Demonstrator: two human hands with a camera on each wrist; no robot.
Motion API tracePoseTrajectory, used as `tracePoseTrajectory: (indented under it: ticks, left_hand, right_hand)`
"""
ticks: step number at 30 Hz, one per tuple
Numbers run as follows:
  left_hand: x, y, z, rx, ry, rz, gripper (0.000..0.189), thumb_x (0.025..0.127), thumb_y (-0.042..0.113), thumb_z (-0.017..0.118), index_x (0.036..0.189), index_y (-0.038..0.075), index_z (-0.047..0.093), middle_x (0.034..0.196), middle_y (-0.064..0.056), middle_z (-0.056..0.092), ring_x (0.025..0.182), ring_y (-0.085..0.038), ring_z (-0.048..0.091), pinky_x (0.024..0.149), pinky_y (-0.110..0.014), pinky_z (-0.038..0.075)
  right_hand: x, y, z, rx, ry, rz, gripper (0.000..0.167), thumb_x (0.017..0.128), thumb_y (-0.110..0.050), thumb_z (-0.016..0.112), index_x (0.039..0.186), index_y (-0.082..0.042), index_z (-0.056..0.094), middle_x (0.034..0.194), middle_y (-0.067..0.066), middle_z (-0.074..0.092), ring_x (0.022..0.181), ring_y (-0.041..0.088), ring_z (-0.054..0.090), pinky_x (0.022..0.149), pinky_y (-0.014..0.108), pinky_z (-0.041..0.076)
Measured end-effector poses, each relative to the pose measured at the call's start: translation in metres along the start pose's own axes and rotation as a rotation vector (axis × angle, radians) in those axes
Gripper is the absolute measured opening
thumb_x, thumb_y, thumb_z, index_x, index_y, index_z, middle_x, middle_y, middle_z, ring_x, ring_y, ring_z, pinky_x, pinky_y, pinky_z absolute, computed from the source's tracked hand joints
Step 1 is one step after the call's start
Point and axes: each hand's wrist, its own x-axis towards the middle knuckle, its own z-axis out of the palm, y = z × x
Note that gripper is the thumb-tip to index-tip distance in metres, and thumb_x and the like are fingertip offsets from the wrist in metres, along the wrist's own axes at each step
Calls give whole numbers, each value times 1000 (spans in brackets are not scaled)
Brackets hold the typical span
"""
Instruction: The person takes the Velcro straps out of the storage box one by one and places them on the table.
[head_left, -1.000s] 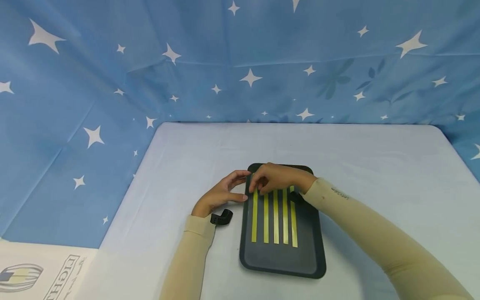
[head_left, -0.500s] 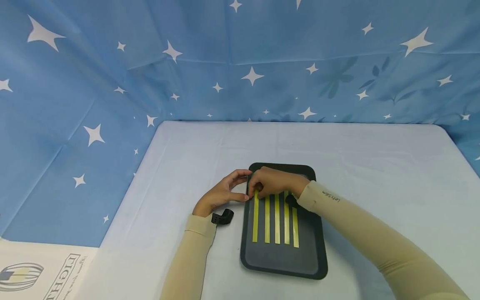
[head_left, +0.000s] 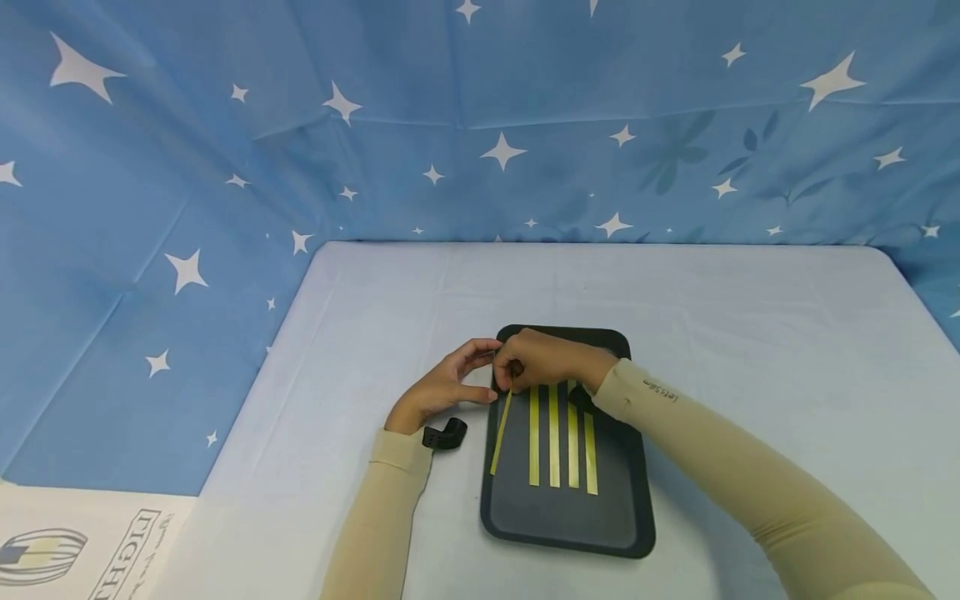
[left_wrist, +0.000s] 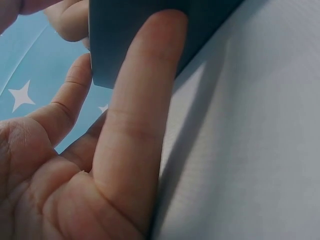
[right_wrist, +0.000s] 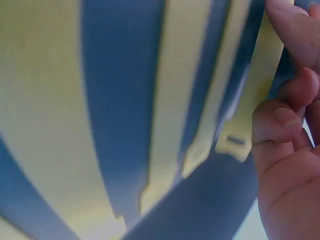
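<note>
A dark rectangular tray (head_left: 570, 525) lies on the white table with several yellow slotted straps (head_left: 554, 437) on it, side by side. My right hand (head_left: 551, 358) is over the tray's far left part and pinches the leftmost yellow strap (head_left: 501, 433), which slants out of line with the others. In the right wrist view this strap (right_wrist: 262, 70) shows a wide end with a slot, beside my curled fingers (right_wrist: 280, 122). My left hand (head_left: 442, 390) is at the tray's left edge, its thumb (left_wrist: 137, 90) extended against the tray's side (left_wrist: 117, 40) and its other fingers near the far corner.
The white cloth-covered table (head_left: 720, 317) spreads around the tray. Behind and to the left hangs a blue curtain (head_left: 405, 67) with white stars. A printed pale sheet (head_left: 82, 542) lies at the lower left. A black wrist device (head_left: 446, 434) sits at my left cuff.
The leftmost strap was straight and parallel to the others; now its near end has swung left, toward the tray's rim. My right hand has shifted slightly left; my left hand has stayed put.
</note>
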Motion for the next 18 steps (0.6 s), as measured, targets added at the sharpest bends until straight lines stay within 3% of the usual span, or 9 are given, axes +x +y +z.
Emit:
tracePoseTrajectory:
  ticks: [9,13,18]
  left_hand:
    - [-1,1,1,17,11,13,75,93,-5,75,159,-4,40,164,-23,44,155,-41,39,124,-57,33]
    - [-1,0,2,28,24,13,73,92,0,77,157,0,45,162,-18,48,155,-37,39,127,-58,27]
    - [0,1,4,14,39,-35,78,92,-1,77,161,0,43,169,-18,40,159,-39,34,127,-61,25]
  right_hand:
    - [-17,-10,-22,47,103,-39,14,96,6,77,106,-3,78,98,1,71,88,14,64,82,38,57]
    - [-24,-12,-28,32,179,-37,17,98,5,75,112,-2,81,99,3,72,95,18,61,89,47,55]
    - [-33,-16,-34,89,257,-53,17,100,5,72,113,1,81,102,11,72,94,22,65,86,49,56]
